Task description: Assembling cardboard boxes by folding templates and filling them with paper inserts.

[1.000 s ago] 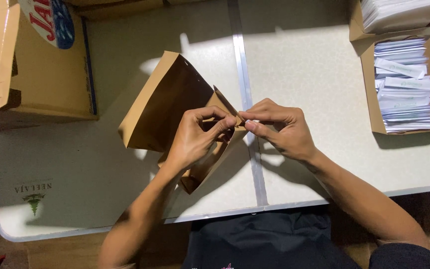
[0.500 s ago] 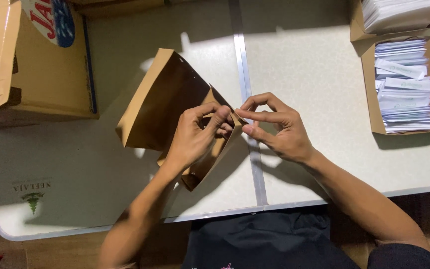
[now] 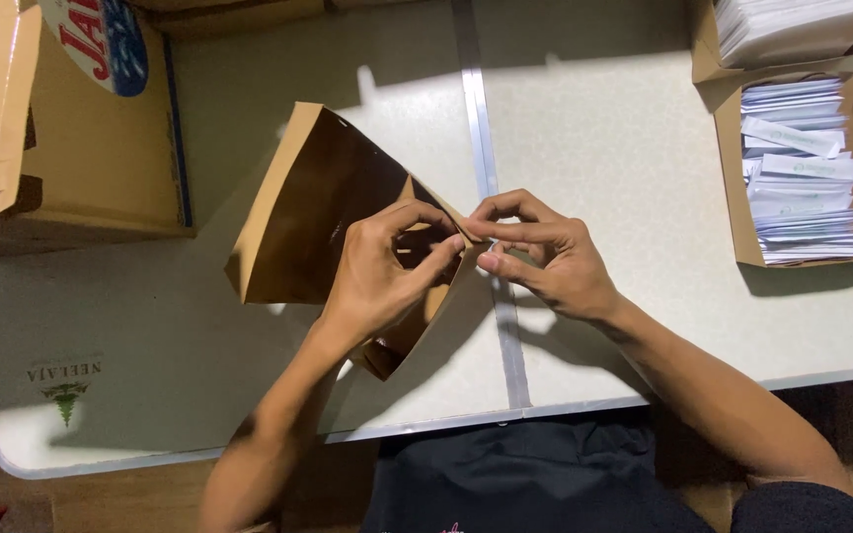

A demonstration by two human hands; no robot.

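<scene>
Head view: brown paper pouch (image 3: 318, 212) held above pale surface (image 3: 624, 148), centre frame. Left hand (image 3: 387, 271) and right hand (image 3: 545, 257) both pinch its right corner; exact contact probably at the fingertips. Cardboard box (image 3: 101, 158) upper left; open boxes of white slips (image 3: 802, 168) upper right.

bag (image 3: 318, 212): brown kraft paper, matt outside; inner face darker with a slight sheen
table (image 3: 604, 128): pale plastic top, matt and finely speckled
strip (image 3: 476, 118): grey metal down the middle of the frame, smooth, dull shine
box (image 3: 101, 158): corrugated cardboard, upper left, matt, with a glossy printed label
trays (image 3: 733, 197): brown card, upper right, matt
slips (image 3: 802, 188): white paper, smooth, stacked
</scene>
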